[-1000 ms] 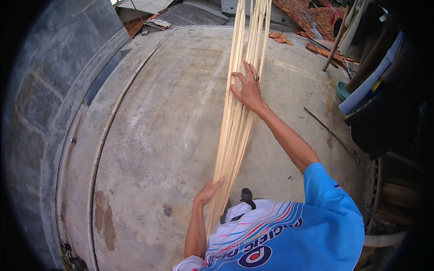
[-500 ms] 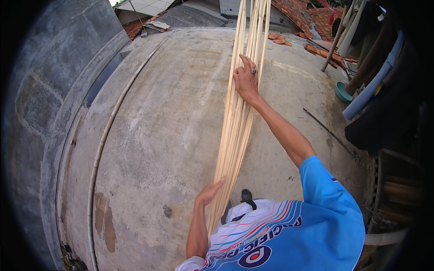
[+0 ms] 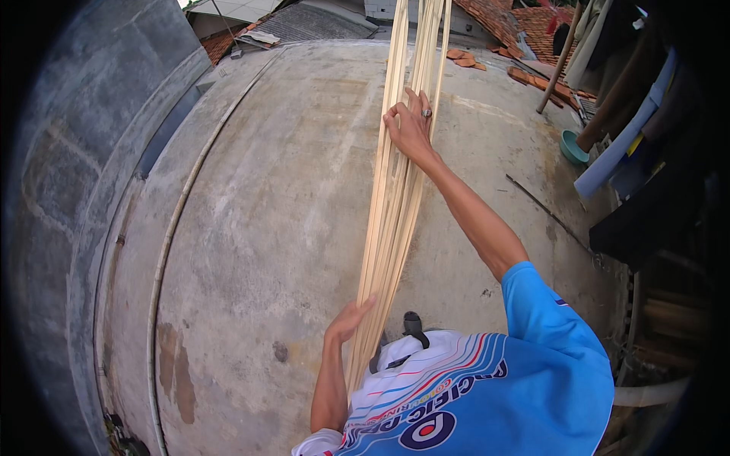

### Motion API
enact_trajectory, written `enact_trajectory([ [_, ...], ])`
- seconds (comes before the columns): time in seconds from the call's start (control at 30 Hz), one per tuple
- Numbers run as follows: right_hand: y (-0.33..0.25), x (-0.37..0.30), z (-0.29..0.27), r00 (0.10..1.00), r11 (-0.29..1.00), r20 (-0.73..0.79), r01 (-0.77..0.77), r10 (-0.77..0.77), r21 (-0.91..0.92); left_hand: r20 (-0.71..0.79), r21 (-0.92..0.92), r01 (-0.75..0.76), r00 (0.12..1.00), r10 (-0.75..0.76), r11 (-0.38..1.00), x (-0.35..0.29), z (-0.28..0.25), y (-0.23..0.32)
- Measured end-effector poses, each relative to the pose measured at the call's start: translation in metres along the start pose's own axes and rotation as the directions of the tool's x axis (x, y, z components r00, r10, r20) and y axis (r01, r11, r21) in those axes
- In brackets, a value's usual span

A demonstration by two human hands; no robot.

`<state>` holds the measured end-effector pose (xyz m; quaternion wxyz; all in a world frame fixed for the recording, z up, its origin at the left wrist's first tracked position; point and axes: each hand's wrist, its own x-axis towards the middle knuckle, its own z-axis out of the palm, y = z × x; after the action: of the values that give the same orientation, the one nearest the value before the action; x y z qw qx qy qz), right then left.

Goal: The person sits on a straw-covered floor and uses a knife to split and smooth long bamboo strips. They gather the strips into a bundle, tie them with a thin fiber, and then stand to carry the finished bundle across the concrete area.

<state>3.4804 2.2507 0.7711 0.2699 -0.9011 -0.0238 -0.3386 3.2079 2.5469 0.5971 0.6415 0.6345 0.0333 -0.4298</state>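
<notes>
A long bundle of several thin pale wooden strips (image 3: 391, 205) runs from my waist up and away over a concrete rooftop (image 3: 258, 228). My right hand (image 3: 411, 125), with a ring on one finger, is stretched out far along the bundle and lies on the strips with fingers spread. My left hand (image 3: 348, 319) is low near my body, its open palm pressed against the left side of the strips' near end. I wear a blue and white shirt.
A grey block wall (image 3: 68, 197) curves along the left. Tiled roofs (image 3: 525, 19) lie beyond the far edge. At the right stand a teal bowl (image 3: 572, 147), leaning poles, hanging cloth (image 3: 623, 137) and a thin rod (image 3: 551, 214) on the concrete.
My right hand has slid farther up along the strips, away from my body. My left hand has stayed at the near end.
</notes>
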Motion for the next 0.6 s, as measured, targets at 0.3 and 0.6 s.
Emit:
enact_trajectory([
  [0.3,-0.022,-0.099,-0.015,0.972,0.952,-0.166,-0.117,0.168,0.283,-0.146,-0.019,-0.124,0.982,0.12,0.992,-0.006,0.023,0.012],
  [0.6,0.002,-0.353,-0.001,0.039,0.287,0.973,-0.957,0.228,-0.029,-0.273,-0.029,-0.193,0.945,0.177,0.981,0.018,0.011,0.032],
])
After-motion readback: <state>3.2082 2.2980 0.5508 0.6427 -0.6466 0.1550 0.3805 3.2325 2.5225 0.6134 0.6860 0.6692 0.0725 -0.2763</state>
